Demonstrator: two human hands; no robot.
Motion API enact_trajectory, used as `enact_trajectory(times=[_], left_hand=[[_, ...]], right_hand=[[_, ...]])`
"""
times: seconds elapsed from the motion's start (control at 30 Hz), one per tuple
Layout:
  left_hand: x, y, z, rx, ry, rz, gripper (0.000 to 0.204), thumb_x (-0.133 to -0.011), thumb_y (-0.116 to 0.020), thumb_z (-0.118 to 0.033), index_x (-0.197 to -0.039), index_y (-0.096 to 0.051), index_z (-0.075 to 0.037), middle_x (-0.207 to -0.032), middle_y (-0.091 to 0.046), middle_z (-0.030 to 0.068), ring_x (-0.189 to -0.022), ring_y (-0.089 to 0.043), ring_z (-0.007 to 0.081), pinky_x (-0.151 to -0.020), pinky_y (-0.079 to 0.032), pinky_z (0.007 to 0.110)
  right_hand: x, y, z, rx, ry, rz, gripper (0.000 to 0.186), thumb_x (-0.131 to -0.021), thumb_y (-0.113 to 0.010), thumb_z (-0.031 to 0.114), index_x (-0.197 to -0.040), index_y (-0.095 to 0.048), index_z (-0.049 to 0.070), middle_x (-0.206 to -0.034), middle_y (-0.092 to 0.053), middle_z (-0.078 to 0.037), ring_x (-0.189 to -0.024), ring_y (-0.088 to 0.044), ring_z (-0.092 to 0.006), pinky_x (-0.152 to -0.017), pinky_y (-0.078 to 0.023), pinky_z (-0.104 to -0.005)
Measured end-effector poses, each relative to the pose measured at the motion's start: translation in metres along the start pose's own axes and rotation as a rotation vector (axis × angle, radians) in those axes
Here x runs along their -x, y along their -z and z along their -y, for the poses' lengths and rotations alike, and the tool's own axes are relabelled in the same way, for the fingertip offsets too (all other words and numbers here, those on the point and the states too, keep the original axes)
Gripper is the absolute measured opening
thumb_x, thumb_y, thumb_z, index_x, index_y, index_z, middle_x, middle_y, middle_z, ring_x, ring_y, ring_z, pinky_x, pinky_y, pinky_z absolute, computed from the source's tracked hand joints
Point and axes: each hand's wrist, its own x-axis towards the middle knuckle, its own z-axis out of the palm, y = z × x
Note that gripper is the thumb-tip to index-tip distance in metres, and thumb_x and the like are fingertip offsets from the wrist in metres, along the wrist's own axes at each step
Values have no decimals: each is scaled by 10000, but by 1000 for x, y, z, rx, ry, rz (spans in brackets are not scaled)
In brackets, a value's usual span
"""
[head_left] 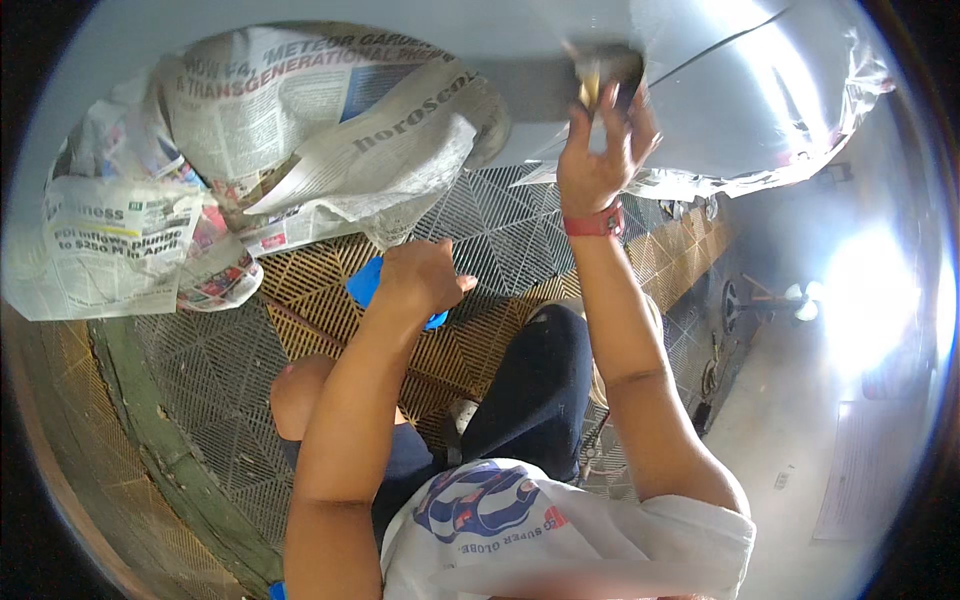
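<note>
My right hand [603, 150], with a red band at the wrist, reaches up to a smooth grey panel [700, 110]. Its fingers are bent around a dark pad with a yellowish part [590, 85], blurred and partly hidden by the fingers, close against the panel's surface. A darker grey patch [540, 90] lies on the panel just left of that pad. Lower and to the left, my left hand [425, 277] is closed over a flat blue object [365, 283], whose edges show on both sides of the hand; its kind is hidden.
Newspaper sheets [330, 120] cover a rounded part left of the panel; more masking [740, 182] edges its right side. Below is slatted tile flooring [480, 230]. My bent knees [545, 370] are beneath my arms. A bright light [870, 300] shines at the right.
</note>
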Motion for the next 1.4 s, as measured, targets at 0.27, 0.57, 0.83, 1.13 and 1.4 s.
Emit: enact_trajectory(times=[0.27,0.57,0.83,1.13,1.4], left_hand=[[1,-8,9,-4,20,-64,680,-982,-695,-572,-1360,-640,-9,-1192,-762,261,-1169,-730,424,-1014,-570,511],[-9,-20,6,-95,-73,-133,715,-974,-685,-615,-1331,-659,4,-1092,-774,266,-1127,-747,407,-1019,-565,507],[-12,-1,-13,-48,-23,10,660,-1002,-681,-571,-1358,-646,-16,-1237,-754,228,-1205,-725,372,-1039,-559,484],[-17,-19,-4,-30,-72,-128,628,-950,-746,-547,-1247,-682,2,-1102,-767,247,-1087,-757,402,-955,-592,503],[-26,-16,-4,28,17,-65,668,-960,-721,-578,-1296,-671,-4,-1123,-759,279,-1107,-747,425,-992,-576,517]], right_hand=[[-82,-13,16,27,52,-97,415,-866,-891,175,-1266,-791,121,-1350,-656,-156,-1256,-601,-349,-1057,-470,-485],[50,-9,-21,43,10,37,482,-863,-886,133,-1327,-762,174,-1540,-575,-164,-1338,-554,-341,-1091,-440,-484],[42,2,-37,103,155,90,551,-794,-901,59,-1309,-769,201,-1602,-545,-134,-1369,-525,-337,-1104,-432,-460],[-51,-18,29,26,222,4,546,-769,-891,23,-1273,-800,210,-1567,-577,-131,-1365,-521,-315,-1137,-407,-444],[-97,-9,40,33,321,58,514,-790,-936,125,-1283,-789,146,-1387,-644,-143,-1300,-581,-338,-1052,-489,-472]])
